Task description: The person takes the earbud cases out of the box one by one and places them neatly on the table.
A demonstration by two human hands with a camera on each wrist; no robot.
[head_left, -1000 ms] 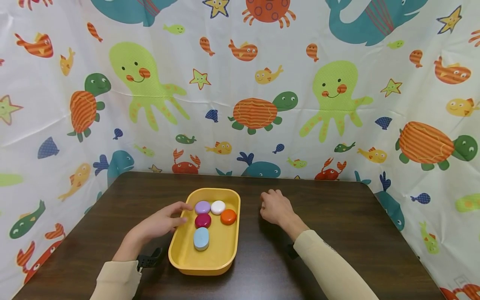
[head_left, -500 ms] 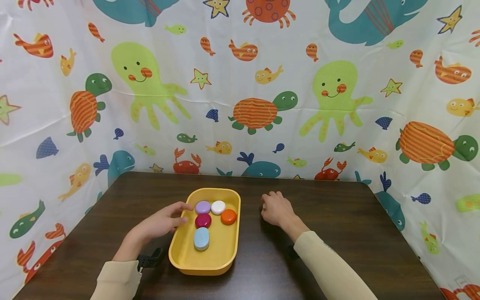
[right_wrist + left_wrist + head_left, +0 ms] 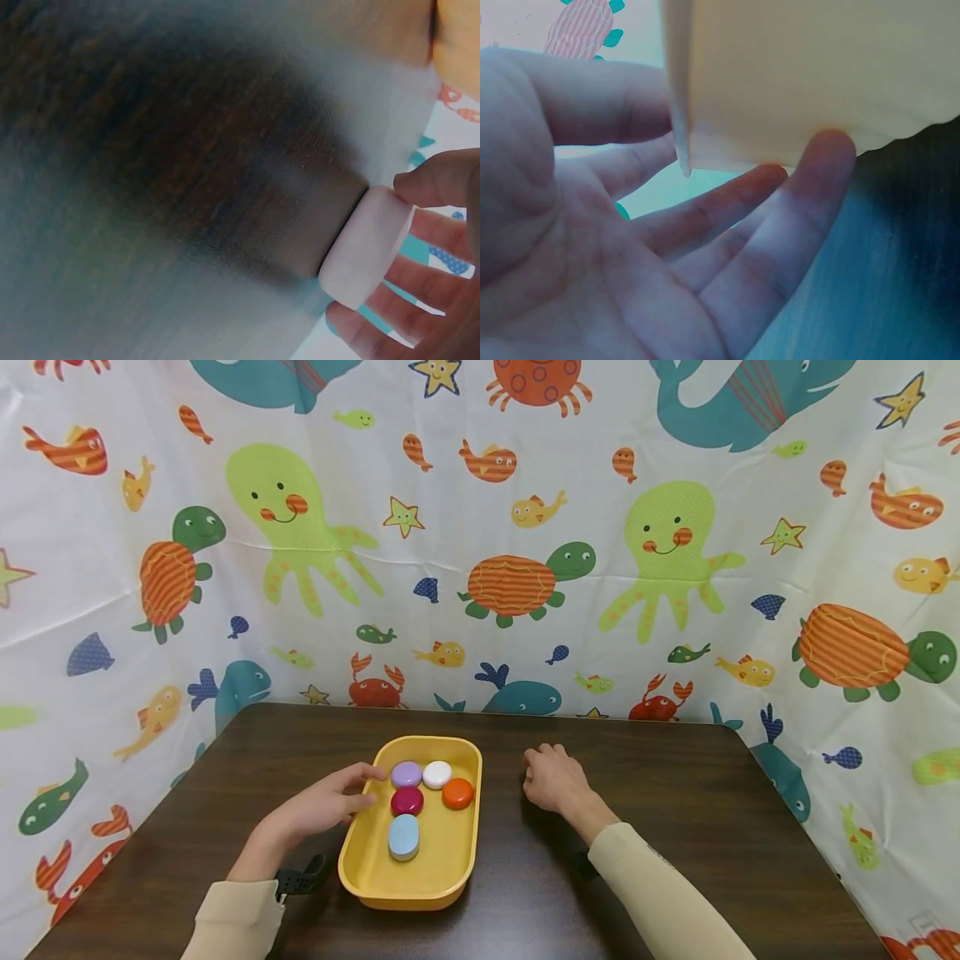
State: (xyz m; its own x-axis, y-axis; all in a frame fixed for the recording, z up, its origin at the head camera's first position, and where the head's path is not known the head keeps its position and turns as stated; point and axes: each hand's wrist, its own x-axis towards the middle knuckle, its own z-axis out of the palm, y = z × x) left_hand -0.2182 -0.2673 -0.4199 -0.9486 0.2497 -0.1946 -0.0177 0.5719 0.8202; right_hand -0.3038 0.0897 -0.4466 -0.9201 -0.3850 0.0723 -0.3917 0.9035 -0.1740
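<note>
Head: yellow tray [image 3: 446, 877] on dark table [image 3: 637, 760], holding lilac piece [image 3: 407, 774], white piece [image 3: 437, 774], magenta piece [image 3: 407, 802], orange piece [image 3: 457, 793] and light-blue piece [image 3: 403, 837]. Left hand [image 3: 318, 808] at tray's left rim. Right hand [image 3: 555, 781] beyond tray's right side; its grasp cannot be read here.

Left wrist: grip clearer; digits straddle the rim, others against the outer wall, moderately spread.

Right wrist: pale piece [image 3: 367, 247], hidden from head view, held between thumb and curved fingers, resting on table.
</note>
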